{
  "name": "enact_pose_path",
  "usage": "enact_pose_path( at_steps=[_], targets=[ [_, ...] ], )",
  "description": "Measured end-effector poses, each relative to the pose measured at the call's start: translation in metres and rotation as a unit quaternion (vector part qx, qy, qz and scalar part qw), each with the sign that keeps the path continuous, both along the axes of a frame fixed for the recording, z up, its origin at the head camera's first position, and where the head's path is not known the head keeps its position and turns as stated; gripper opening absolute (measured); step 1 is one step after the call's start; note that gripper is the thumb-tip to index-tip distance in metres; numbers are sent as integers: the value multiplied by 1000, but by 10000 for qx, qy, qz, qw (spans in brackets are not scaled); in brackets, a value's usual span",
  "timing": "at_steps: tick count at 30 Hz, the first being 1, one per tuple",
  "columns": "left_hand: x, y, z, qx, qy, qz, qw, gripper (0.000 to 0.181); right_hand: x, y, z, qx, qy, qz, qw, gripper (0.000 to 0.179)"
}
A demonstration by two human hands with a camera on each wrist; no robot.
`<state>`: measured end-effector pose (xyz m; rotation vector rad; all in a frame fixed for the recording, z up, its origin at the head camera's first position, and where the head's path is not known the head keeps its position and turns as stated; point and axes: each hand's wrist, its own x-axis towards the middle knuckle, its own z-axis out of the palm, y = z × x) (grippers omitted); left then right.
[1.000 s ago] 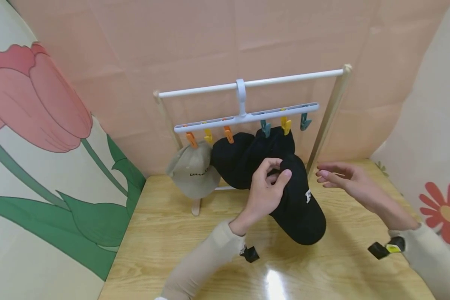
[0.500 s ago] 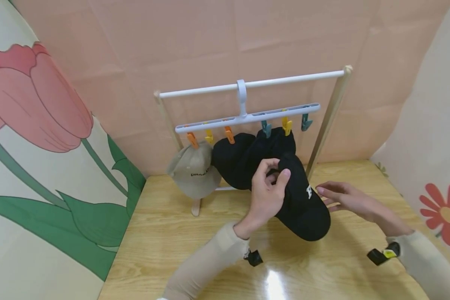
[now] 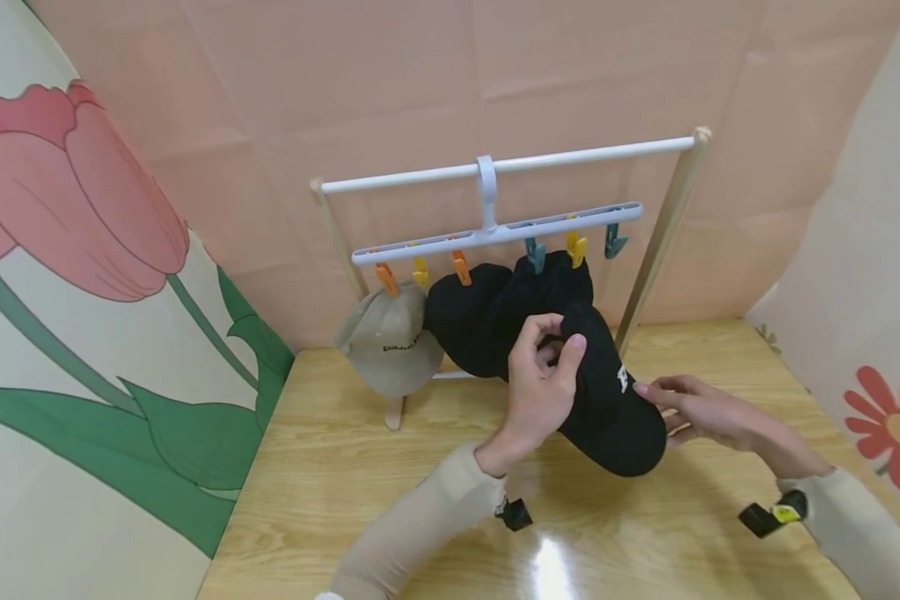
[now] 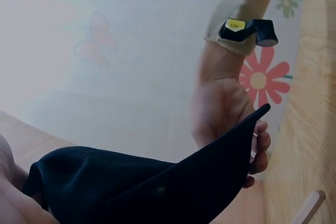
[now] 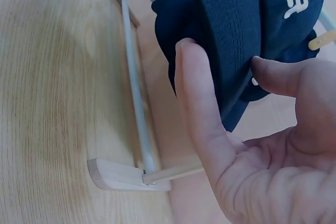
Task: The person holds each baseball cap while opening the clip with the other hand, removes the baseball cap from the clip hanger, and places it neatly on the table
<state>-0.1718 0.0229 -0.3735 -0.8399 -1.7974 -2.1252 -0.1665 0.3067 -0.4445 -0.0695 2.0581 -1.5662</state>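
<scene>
My left hand (image 3: 540,387) pinches the rear edge of a black cap (image 3: 607,417) between thumb and fingers. The cap slants down to the right, brim lowest, with a white letter on its front. At the brim is my right hand (image 3: 708,417); in the right wrist view its thumb rests on the top side (image 5: 236,45) of the brim and the forefinger lies along the other side. The left wrist view shows its fingertips (image 4: 260,163) curled at the brim's edge. Behind, dark caps (image 3: 465,321) hang from orange, teal and yellow clips.
A beige cap (image 3: 390,350) hangs at the left under an orange clip (image 3: 387,280). The pale blue hanger (image 3: 487,237) hooks over a white rail (image 3: 585,156) on a wooden stand (image 3: 660,237). A teal clip (image 3: 615,242) at the right end dangles with nothing in it.
My right hand has come down and left from beside the rack to the brim, which it now grips. The black cap has swung slightly right; my left hand keeps its pinch.
</scene>
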Motion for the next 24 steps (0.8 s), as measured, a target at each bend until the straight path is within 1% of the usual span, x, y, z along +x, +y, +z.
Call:
enact_pose_path(
  at_steps=[5,10,14,16,19,22,24],
  targets=[
    [0,1,0,-8,30,62,10000,24,1,3,2,-254,-17,50,9997,43],
    [-1,0,-1,-73,-18,-2,10000,25,3,9,6,-364,-38,-32,9993,34],
    [-2,-1,-1,-136,1,-38,9999,25,4,17,9,-470,17,79,9989,27],
    [-2,-2,-1,-202,27,-44,9998,26,5,21,10,-484,78,163,9987,29],
    [-3,-4,-1,-341,113,-1,9994,26,5,28,11,-392,189,233,9988,42],
    [-3,-7,-2,-527,267,124,9982,26,6,34,13,-300,239,231,9990,55],
    [-4,-9,-2,-629,345,217,9972,27,7,39,13,-348,283,232,9987,56]
  ],
)
